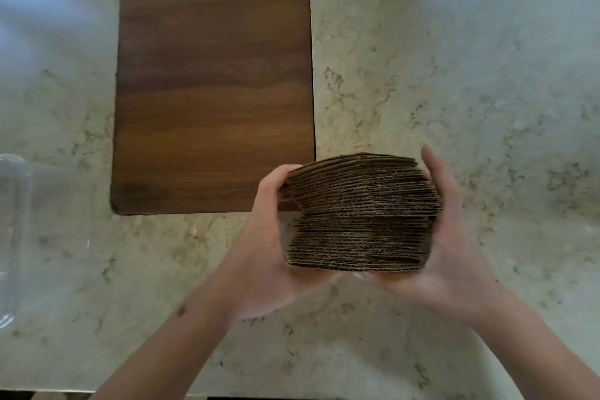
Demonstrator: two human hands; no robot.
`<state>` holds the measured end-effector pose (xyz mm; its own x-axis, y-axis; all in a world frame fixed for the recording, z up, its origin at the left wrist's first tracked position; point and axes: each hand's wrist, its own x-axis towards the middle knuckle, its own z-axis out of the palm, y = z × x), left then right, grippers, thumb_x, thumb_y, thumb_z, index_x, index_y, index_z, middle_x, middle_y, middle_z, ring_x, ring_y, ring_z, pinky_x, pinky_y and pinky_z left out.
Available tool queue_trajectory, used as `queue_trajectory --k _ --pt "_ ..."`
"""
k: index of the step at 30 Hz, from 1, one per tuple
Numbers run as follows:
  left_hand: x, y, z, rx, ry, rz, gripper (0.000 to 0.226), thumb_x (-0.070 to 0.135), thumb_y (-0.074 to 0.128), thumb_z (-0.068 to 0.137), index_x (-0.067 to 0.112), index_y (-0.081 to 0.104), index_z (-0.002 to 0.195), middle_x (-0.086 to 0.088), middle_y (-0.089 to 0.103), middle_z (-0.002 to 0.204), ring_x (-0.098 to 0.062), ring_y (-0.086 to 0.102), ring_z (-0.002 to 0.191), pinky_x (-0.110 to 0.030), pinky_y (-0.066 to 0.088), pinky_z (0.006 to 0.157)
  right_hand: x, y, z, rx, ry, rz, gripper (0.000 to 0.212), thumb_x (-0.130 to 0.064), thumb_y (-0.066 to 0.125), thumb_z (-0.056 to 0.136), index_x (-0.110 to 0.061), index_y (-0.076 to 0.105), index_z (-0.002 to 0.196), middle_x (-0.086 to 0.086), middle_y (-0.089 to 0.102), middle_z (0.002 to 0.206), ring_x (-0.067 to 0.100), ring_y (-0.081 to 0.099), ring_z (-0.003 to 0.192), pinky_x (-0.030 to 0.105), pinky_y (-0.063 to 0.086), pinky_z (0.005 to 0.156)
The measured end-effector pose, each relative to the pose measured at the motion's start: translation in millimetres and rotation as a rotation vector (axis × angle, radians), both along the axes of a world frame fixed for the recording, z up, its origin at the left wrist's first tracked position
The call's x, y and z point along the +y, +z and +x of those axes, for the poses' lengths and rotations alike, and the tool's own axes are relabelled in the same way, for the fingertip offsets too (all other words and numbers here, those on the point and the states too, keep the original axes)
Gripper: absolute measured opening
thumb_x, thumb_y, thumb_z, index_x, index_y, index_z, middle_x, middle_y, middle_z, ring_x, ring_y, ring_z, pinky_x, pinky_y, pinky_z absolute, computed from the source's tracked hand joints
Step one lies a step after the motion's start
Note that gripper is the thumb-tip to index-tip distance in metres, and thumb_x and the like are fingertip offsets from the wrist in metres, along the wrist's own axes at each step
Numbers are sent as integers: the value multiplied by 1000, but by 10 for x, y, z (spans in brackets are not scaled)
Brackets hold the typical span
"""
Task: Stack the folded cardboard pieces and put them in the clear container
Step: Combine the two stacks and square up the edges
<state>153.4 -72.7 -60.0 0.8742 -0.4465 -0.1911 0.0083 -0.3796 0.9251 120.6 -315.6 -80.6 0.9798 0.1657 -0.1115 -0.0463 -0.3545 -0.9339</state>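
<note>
The left hand (259,237) has its fingers curled around the left side of the stack of folded cardboard pieces (357,214), with fingertips wrapped over the upper left corner of the stack. The right hand (454,237) presses flat against the right side of the stack, fingers straight and pointing toward 12 o'clock, palm in contact with the cardboard edges. The lower fingers of both hands appear to meet beneath the stack, though motion blur there prevents a firm reading. The stack is clamped between the two hands and held above the countertop (454,75). Its corrugated edges face the camera. The layers are not flush: the middle of the stack bulges toward 3 o'clock, and the top layers lean toward 9 o'clock.

Both forearms enter from the 6 o'clock edge of the view and converge on the stack.

A wooden board (211,84) lies flat on the countertop at 11 o'clock from the stack; its lower right corner is partly hidden behind the left hand and the stack. The clear container (19,237) stands at the 9 o'clock edge of the view, well apart from the hands and only partly in frame. The countertop is a light, veined stone surface with bright reflections at its upper corners.
</note>
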Motion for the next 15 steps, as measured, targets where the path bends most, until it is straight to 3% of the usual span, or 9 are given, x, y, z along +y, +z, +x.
queue_trajectory --k 2,3,5,7,9,12,15 --pt "123 2 -19 -19 -20 12 115 40 94 68 48 17 152 33 42 145 -8 53 135 -20 49 102 100 46 -13 -24 29 21 140 -48 92 71 -13 -7 163 -3 39 160 19 44 146 36 35 120" --pt "204 -13 -36 -29 -45 29 119 41 93 67 45 13 155 32 38 149 -7 50 137 -19 47 104 158 55 -56 -26 57 -3 141 -48 91 72 -13 -10 163 -4 31 165 19 37 150 39 32 122" --pt "336 -51 -60 -38 -105 118 129 51 90 66 50 -2 156 33 21 160 -4 34 149 -26 39 117 230 84 -108 -1 137 -126 141 -66 82 72 -23 -17 162 -1 14 172 24 17 158 53 20 126" --pt "401 -95 -123 -58 -153 255 134 67 83 62 62 -17 150 49 -3 156 7 7 154 -30 23 123 213 104 -193 8 172 -313 137 -85 67 69 -37 -24 158 -10 3 173 16 0 160 43 3 127" --pt "404 -114 -155 -107 -191 315 134 76 77 63 60 -25 149 57 -10 150 17 -4 150 -24 12 116 156 117 -253 38 150 -405 139 -94 63 61 -43 -26 156 -28 -6 167 2 -11 156 31 -3 122" --pt "360 -138 -140 -193 -155 367 138 80 76 62 47 -18 157 57 -10 151 20 -8 148 -28 11 112 124 107 -174 34 165 -465 146 -98 60 56 -39 -29 155 -34 -9 163 -3 -17 153 30 -6 123" --pt "298 -182 -145 -249 -120 443 134 85 73 62 33 3 163 53 -13 153 11 -10 153 -27 6 117 135 65 -66 -31 191 -532 146 -98 56 60 -30 -27 158 -29 0 164 10 -6 159 34 -12 126"
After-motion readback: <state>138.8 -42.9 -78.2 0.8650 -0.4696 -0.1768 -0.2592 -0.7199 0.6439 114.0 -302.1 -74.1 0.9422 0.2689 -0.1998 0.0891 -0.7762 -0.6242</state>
